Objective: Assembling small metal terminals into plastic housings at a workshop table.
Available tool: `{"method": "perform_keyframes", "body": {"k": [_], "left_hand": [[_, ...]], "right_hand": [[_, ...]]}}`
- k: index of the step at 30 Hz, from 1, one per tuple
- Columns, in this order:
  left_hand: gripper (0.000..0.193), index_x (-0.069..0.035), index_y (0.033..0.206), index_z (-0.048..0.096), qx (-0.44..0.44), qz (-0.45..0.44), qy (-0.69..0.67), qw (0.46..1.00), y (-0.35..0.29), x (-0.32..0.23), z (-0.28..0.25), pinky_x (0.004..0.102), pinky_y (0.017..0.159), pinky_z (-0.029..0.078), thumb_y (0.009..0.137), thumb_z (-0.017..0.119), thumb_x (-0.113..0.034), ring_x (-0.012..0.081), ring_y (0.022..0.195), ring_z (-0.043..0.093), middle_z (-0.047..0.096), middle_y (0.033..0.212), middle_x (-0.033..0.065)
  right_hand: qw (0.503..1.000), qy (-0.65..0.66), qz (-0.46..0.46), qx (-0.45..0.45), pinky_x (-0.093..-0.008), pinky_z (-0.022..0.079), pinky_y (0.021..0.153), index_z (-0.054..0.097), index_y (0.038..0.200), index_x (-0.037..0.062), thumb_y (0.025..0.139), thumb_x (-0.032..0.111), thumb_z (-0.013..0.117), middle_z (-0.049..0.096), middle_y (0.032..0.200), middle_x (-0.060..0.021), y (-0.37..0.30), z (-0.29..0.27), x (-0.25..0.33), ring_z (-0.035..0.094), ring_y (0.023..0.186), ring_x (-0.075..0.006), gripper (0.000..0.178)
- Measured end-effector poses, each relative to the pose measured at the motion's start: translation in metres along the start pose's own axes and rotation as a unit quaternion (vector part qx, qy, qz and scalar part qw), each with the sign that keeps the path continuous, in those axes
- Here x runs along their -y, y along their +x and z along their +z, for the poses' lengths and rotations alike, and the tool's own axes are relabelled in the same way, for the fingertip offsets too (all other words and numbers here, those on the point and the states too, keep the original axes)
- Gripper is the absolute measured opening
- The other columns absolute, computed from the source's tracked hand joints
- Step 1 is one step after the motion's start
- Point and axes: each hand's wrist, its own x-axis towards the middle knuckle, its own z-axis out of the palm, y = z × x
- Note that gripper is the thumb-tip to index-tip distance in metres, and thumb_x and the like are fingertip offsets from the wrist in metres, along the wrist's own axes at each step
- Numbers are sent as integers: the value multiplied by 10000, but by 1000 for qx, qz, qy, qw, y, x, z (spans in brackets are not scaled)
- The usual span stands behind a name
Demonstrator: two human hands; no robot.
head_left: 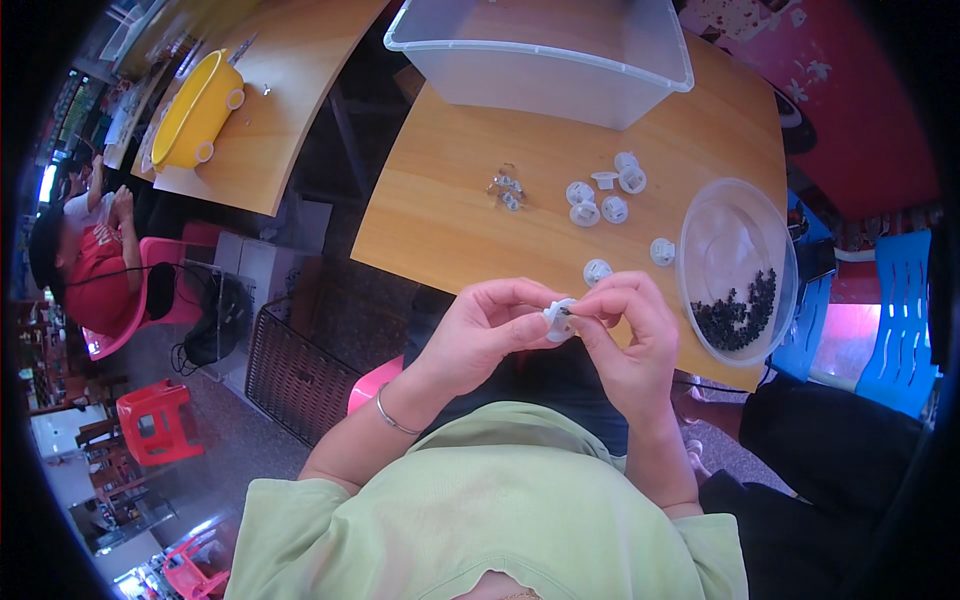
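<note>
Between the fingertips of my left hand (480, 335) is a small white plastic fitting (556, 324), held just off the table's near edge. My right hand (637, 335) pinches a tiny dark piece against the fitting's upper side; the fingers hide most of it. Several similar round white fittings (585, 213) lie loosely grouped on the wooden table (440, 180), and one white fitting (597, 272) sits just beyond my fingers. To their left is a little heap of shiny metal clips (508, 190). At the right, a shallow round clear tray (688, 245) holds many small black pieces (740, 318).
A large translucent bin (540, 82) stands at the table's far side. Left, a second table bears a yellow tub (200, 110), with a seated person in red (105, 285) nearby. A brown basket (300, 375) is on the floor; a dark-clothed leg (830, 435) and blue chair (897, 320) are right.
</note>
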Motion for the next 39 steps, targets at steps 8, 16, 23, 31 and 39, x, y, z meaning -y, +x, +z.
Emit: {"method": "perform_keyframes", "body": {"k": [8, 16, 23, 31, 39], "left_hand": [[179, 16, 1007, 621, 12, 28, 41, 999, 1, -1, 1, 242, 765, 511, 838, 628, -43, 130, 868, 610, 610, 970, 70], [177, 24, 1000, 628, 7, 55, 102, 993, 2, -2, -2, 234, 763, 505, 826, 630, -8, 135, 878, 616, 606, 971, 69], [225, 55, 1056, 586, -27, 138, 148, 979, 3, 1, 11, 228, 821, 505, 833, 603, 28, 137, 934, 617, 602, 1109, 136], [167, 12, 886, 619, -79, 296, 341, 889, 1, 4, 15, 254, 763, 530, 754, 633, 113, 182, 902, 630, 615, 1003, 158], [140, 10, 752, 598, -93, 414, 470, 774, 4, 4, 16, 218, 553, 509, 688, 717, 47, 143, 684, 627, 619, 894, 116]], "right_hand": [[998, -55, -9, -9, -269, 434, 567, 628, 781, 34, 682, -30, 702, 553, 783, -51, 1, 0, 9, 549, 697, -165, 139], [1000, -24, 10, 15, -251, 452, 575, 611, 810, 31, 692, -27, 702, 545, 776, -54, 2, 1, -1, 550, 702, -155, 160], [990, 131, 27, -37, -214, 472, 615, 612, 897, -2, 732, -45, 682, 534, 930, -77, -3, 11, -17, 562, 727, -104, 184], [997, 29, -50, -44, -231, 486, 650, 603, 916, -1, 687, -89, 672, 559, 893, -86, -6, 11, -14, 587, 744, -132, 254], [972, -123, -173, -98, -271, 494, 635, 607, 831, 17, 620, -70, 703, 606, 766, -93, -3, 14, -4, 608, 702, -206, 249]]}}
